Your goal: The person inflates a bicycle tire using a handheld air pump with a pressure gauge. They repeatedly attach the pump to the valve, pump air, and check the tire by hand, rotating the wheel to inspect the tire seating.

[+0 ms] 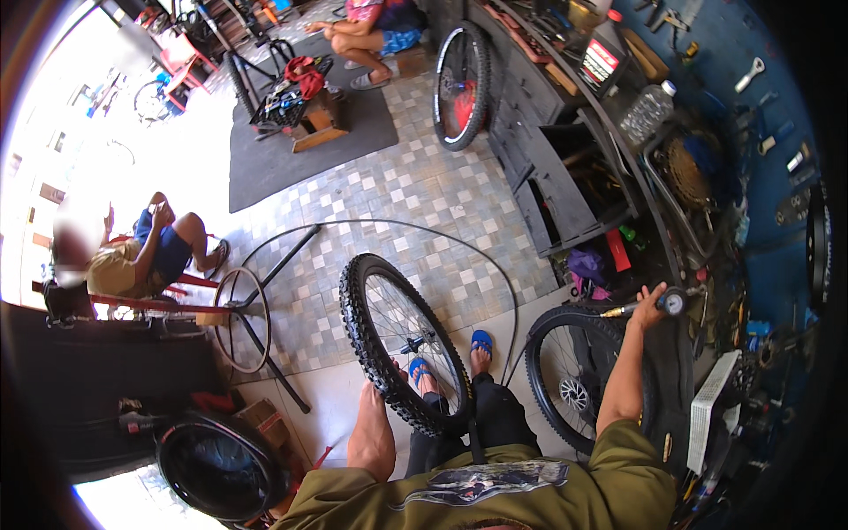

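Note:
A bicycle wheel with a knobby black tyre (360,329) stands tilted in front of my legs. My left hand (380,378) is at its left side, closed on the wheel, with the fingers partly hidden behind tyre and spokes. Out to the right, my right hand (650,306) is wrapped round a tyre inflator, whose round dial gauge (674,303) sticks out past the fingers. A brass-coloured fitting (615,311) shows on the inflator's left side. Below that arm, a second wheel with a disc rotor (574,394) leans by the bench.
A black hose (459,240) loops over the tiled floor past a metal stand (265,305). Dark drawers (521,132) and a cluttered workbench line the right. One person (132,265) sits at the left, another (371,40) at the back. A black tyre (168,468) lies lower left.

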`<action>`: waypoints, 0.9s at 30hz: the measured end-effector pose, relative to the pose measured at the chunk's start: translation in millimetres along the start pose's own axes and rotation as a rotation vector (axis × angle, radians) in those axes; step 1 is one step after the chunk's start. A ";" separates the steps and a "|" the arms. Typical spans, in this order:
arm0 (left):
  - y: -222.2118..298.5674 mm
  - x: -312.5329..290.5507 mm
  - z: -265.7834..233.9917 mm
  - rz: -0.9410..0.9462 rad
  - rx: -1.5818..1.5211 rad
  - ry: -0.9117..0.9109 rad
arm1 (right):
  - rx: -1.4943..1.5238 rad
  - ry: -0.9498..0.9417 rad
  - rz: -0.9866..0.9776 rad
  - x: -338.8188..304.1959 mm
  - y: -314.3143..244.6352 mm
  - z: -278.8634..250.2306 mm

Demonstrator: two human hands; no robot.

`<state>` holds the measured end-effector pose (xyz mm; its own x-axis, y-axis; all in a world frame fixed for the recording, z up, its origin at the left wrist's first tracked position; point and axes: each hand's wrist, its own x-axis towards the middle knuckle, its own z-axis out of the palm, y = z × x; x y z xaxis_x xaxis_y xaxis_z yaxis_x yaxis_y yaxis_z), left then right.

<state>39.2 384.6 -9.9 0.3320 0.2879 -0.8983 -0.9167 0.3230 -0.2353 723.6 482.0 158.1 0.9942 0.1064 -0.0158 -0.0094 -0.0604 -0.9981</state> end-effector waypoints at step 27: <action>-40.4 14.1 20.2 -0.232 0.158 -0.440 | -0.585 -1.933 0.240 -461.8 172.7 32.3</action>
<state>85.4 393.8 -5.6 0.6159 0.5331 -0.5801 -0.7743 0.5454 -0.3208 259.4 454.6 -8.9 -0.4160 0.7301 -0.5422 0.3253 -0.4372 -0.8384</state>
